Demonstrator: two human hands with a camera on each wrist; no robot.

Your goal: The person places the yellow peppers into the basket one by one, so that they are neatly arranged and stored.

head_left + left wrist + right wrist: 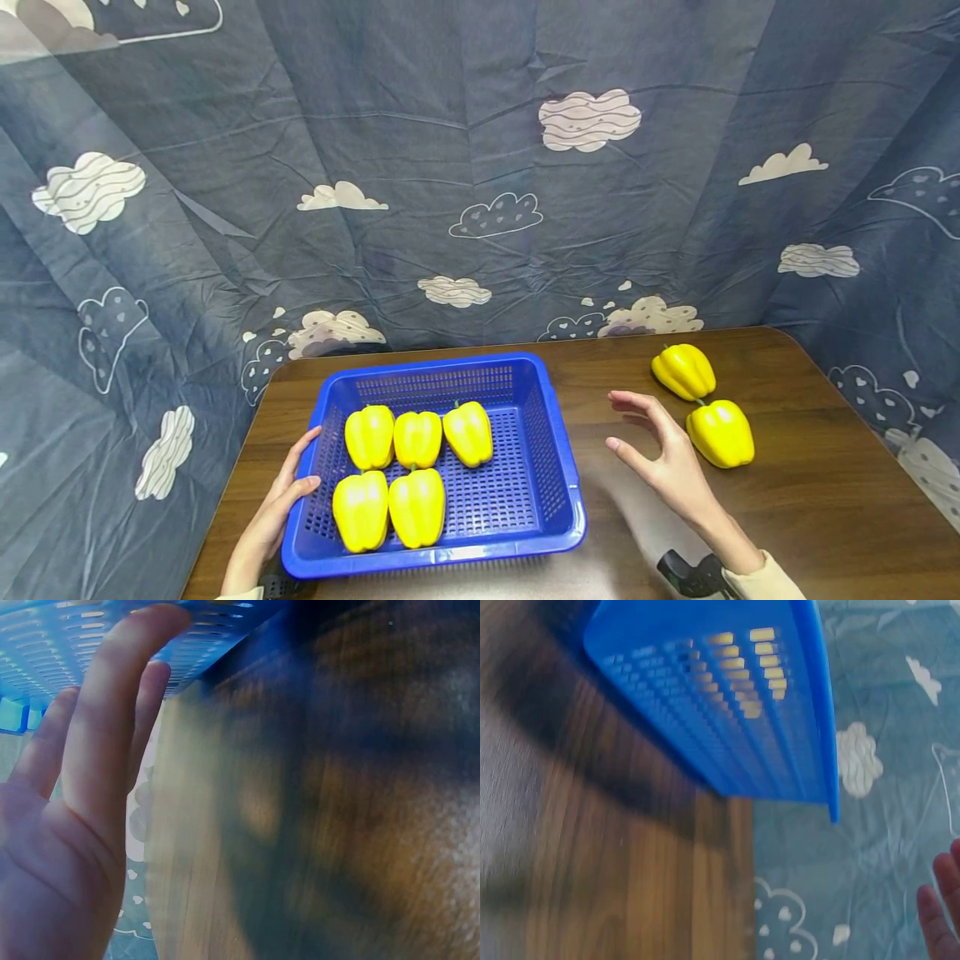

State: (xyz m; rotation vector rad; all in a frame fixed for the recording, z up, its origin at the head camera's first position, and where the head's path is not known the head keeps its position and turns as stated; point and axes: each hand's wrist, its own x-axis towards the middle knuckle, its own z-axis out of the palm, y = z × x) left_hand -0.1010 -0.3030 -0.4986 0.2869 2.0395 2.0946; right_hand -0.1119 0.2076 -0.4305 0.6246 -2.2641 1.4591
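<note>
Several yellow bell peppers [370, 438] stand in a blue perforated plastic basket [495, 552], grouped toward its left side. My left hand [272, 508] touches the basket's left rim, its thumb and fingertips against the edge; the left wrist view shows fairly straight fingers [94, 742] by the outer wall. To the right of the basket, my right hand [670, 462] hovers over the table with thumb and fingers apart and nothing between them. Just beyond it on the right lie two more yellow bell peppers, a nearer one [722, 434] and a farther one [684, 372].
The brown wooden table [810, 500] has a rounded far right corner. Behind and beside it hangs a dark blue curtain [420, 125] with cloud prints. In the right wrist view, the basket's side wall [705, 697] stands near the camera.
</note>
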